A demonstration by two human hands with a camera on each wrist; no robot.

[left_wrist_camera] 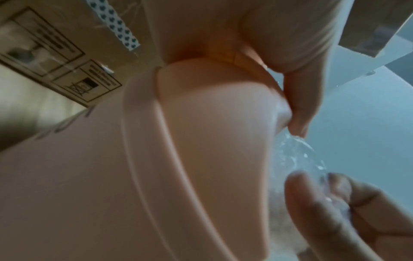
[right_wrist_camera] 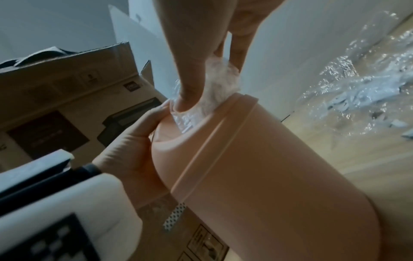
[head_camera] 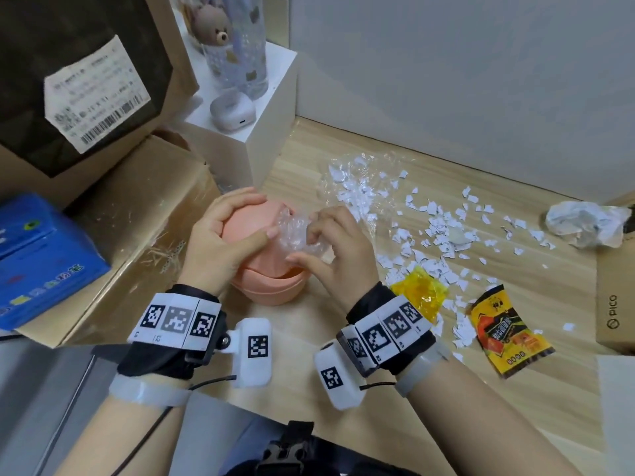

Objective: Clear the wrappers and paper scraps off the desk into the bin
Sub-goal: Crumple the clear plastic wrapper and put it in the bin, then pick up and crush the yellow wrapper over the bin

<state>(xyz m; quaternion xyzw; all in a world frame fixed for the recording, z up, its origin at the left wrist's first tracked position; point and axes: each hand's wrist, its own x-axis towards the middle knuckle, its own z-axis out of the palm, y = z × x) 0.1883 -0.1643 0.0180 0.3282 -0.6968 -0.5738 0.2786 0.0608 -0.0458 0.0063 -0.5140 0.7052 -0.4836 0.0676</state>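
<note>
The left hand (head_camera: 220, 237) grips the swing lid of the pink bin (head_camera: 271, 286) at the bench's 9 o'clock, while the right hand (head_camera: 331, 247), pinching the clear plastic wrapper (head_camera: 297, 235), should push it fully through the opening before letting go.

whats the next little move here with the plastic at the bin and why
Probably push the crumpled clear plastic further down through the pink bin's lid opening. The right hand pinches it, only part way in, while the left hand holds the lid; much of the wad sits above the rim.
</note>
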